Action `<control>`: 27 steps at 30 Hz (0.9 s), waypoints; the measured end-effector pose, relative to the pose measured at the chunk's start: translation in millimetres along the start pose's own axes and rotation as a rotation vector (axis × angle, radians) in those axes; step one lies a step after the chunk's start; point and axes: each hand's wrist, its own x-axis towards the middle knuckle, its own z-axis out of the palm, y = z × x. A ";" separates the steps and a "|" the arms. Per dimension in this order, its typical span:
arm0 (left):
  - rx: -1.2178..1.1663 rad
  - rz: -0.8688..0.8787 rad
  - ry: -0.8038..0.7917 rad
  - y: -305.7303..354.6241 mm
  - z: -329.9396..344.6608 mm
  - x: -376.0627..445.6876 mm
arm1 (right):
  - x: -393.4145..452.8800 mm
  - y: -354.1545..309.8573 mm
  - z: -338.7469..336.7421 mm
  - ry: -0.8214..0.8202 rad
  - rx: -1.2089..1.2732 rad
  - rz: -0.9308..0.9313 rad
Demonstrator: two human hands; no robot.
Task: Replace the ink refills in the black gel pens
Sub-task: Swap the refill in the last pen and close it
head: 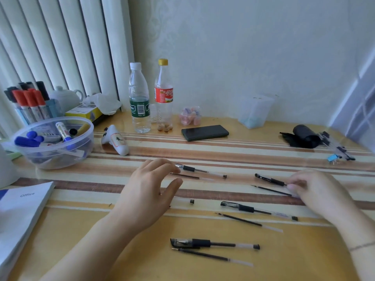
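Nearest, bottom centre: capped black gel pen point(214, 243) with a loose refill point(212, 257) just below it. Three more pen-refill pairs lie mid-frame. Left hand point(150, 191) hovers open-fingered over the upper-left pen point(199, 170), gripping nothing. Right hand point(316, 189) pinches at the right-hand pen's point(269, 180) end; grasp unclear. Risk: old and new refills look alike and could be swapped.
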 end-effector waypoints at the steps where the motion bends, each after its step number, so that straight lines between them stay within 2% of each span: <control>1: 0.003 0.005 -0.006 2.5 1.4 -1.0 | 0.0 -0.6 0.5 0.015 -0.009 -0.001; 4: 0.035 0.076 -0.035 14.9 5.5 -3.1 | -5.6 -13.9 -4.2 0.121 -0.031 -0.050; 6: 0.152 0.173 -0.060 27.0 5.5 -3.8 | -20.7 -38.6 -8.5 0.160 0.038 -0.194; 9: 0.334 0.302 -0.064 49.4 5.9 -2.5 | -59.5 -86.0 -13.1 0.031 0.228 -0.473; 11: 0.334 0.375 -0.057 59.5 8.0 -2.0 | -79.6 -106.8 -15.1 -0.026 0.302 -0.589; 14: 0.248 0.426 -0.099 63.1 10.1 -2.5 | -90.1 -116.8 -19.9 -0.039 0.387 -0.645; 17: 0.179 0.370 -0.174 62.8 9.0 -3.1 | -90.7 -115.4 -20.6 0.027 0.315 -0.686; 22: 0.155 0.332 -0.261 56.6 7.4 -4.6 | -88.2 -116.2 -13.7 0.018 0.253 -0.736; 27: 0.153 0.346 -0.269 52.0 8.3 -6.4 | -87.5 -118.0 -12.7 0.078 0.222 -0.785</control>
